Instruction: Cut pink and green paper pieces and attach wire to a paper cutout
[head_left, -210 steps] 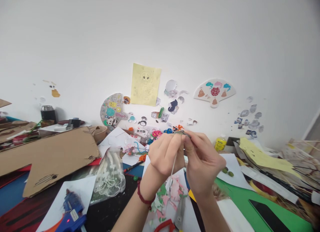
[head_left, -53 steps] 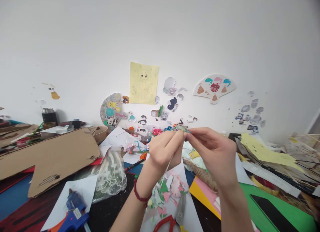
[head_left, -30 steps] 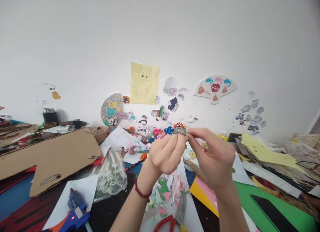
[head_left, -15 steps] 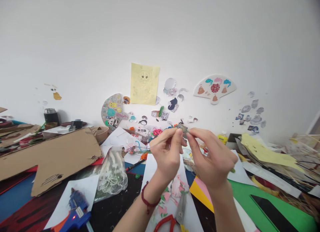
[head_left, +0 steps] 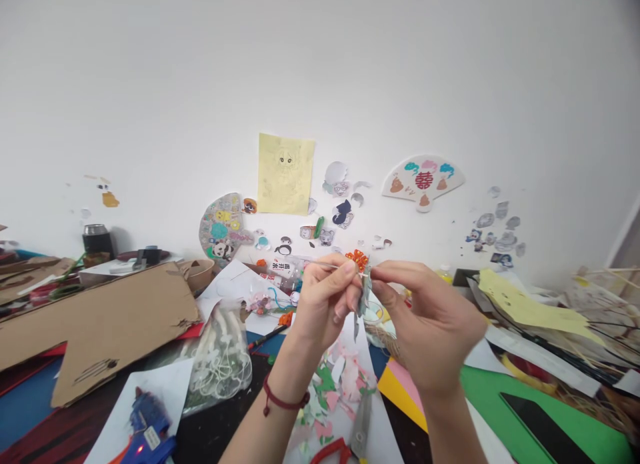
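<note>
My left hand is closed in a pinch on a thin pale stick that points to the left. Beside it, my right hand pinches a grey-green leafy piece, which hangs down between the two hands. The stick's end meets the top of this piece. An orange flower shows just behind the fingertips. Below the hands, pink and green paper scraps and scissors with red handles lie on white paper.
A blue glue gun with a lit red light lies at the lower left, near brown cardboard and a clear bag of white cords. A black phone rests on green sheet at the right.
My left hand now pinches a thin stick across the grey-green piece. That piece has turned from lying level to hanging down. The view has shifted slightly.
</note>
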`<state>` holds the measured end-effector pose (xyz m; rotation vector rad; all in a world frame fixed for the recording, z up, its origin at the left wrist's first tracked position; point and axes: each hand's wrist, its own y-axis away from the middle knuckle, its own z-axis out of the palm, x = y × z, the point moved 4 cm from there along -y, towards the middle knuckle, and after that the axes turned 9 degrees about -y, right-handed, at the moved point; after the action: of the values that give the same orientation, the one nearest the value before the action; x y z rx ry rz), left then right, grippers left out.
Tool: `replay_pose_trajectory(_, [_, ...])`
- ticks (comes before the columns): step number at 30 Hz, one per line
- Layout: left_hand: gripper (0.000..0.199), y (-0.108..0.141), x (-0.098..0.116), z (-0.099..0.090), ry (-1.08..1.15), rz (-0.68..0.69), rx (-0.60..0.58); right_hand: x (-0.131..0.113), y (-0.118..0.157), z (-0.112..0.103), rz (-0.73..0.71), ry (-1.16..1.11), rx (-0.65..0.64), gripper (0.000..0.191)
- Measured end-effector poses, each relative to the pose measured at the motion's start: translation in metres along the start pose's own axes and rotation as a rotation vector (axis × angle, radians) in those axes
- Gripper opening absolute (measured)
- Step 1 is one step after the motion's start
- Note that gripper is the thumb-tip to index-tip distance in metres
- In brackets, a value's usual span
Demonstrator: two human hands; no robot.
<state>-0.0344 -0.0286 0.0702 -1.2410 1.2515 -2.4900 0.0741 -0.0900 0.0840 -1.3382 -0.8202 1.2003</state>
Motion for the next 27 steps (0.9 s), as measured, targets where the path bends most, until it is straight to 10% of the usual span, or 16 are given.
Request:
replay_pose_trajectory(12, [0.034,0.003,-0.004,0.001,0.112,-0.100,-0.044,-0.023,0.006,0.003,-0.357,0.242,0.025,0.030])
replay_pose_trajectory(27, [0.034,0.003,-0.006,-0.005,0.001,-0.119,-0.058,-0.005,-0.003,0.002,0.146,-0.097,-0.130,0.021])
